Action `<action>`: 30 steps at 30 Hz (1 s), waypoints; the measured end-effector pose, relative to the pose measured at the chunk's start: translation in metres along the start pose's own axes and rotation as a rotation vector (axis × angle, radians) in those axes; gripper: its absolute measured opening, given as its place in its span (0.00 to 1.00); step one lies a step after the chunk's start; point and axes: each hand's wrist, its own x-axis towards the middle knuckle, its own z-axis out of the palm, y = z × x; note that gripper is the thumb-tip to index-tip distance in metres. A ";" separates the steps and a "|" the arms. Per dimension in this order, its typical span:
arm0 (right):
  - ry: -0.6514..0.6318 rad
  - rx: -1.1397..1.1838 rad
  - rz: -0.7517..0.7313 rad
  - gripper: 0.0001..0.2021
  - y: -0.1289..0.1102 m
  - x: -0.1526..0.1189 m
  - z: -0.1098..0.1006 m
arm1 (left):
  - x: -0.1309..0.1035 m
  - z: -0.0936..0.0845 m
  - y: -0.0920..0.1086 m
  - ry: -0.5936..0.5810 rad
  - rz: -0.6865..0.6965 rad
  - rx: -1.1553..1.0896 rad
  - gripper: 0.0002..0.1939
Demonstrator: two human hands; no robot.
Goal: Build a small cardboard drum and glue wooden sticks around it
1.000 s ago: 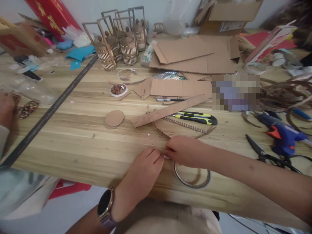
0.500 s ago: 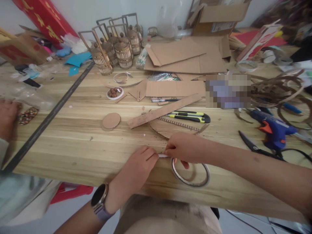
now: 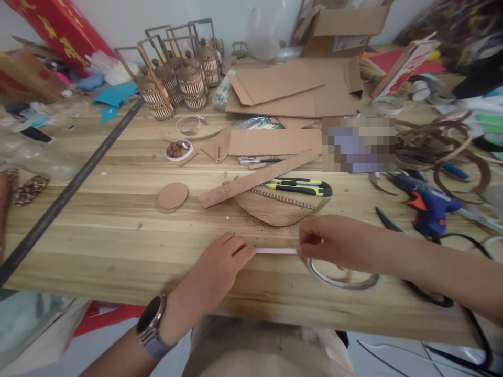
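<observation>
A narrow strip of white tape [image 3: 276, 251] runs straight between my two hands, just above or on the wooden table. Its left end is under the closed fingertips of my left hand [image 3: 222, 262], which wears a watch. My right hand [image 3: 324, 242] pinches the strip at its other end. Below and beside the right hand lies the tape roll [image 3: 346, 284], a thin ring partly hidden by the hand and forearm. Beyond the hands are a curved corrugated cardboard strip [image 3: 275, 226], a flat cardboard strip [image 3: 255, 180] and a yellow-and-black utility knife [image 3: 302, 185].
A round cardboard disc [image 3: 173, 197] and a bowl of brown beads [image 3: 178, 150] lie left of centre. Scissors [image 3: 389, 220] and a blue glue gun [image 3: 432, 204] sit right. Small slatted lanterns [image 3: 192, 86] stand behind. A dark metal bar [image 3: 78, 178] crosses the left side.
My right hand has moved right with the roll, so a longer stretch of white tape shows between the hands. My left hand keeps its hold. The view has shifted slightly.
</observation>
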 end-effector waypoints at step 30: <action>0.015 -0.305 -0.046 0.10 -0.009 0.011 0.006 | -0.002 -0.002 0.004 -0.050 0.097 0.201 0.18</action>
